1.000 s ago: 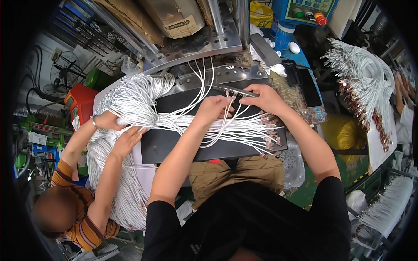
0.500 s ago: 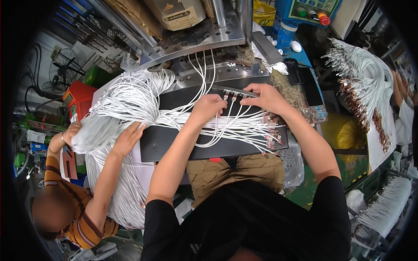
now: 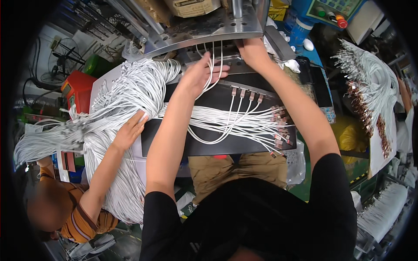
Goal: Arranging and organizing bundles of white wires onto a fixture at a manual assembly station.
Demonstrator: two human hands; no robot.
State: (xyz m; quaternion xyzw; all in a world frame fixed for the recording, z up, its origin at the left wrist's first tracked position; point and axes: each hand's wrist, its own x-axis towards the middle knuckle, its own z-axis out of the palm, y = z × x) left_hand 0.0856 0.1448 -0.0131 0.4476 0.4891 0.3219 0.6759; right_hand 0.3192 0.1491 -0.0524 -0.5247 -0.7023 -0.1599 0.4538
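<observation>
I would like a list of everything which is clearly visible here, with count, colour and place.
White cables: many, white, centre, left, right
Lined-up cable plugs: four, coppery, on metal bar
Work board: one, black, centre
Press plate: one, steel-grey, top centre
Mushroom button: one, red, upper right
Machine: one, red, left
Yellow bags: two, yellow, top and right
Co-worker's hand: one, bare, left
Wearer's sleeves: two, black, bottom
Left fingers: one set, bare, by cables
Right fingers: one set, bare, partly hidden by press plate

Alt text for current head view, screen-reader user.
A person's left hand is at white cables running up to a metal plate; the right hand reaches under it. More cables lie on a black board; a co-worker's hand is at a cable bundle.
</observation>
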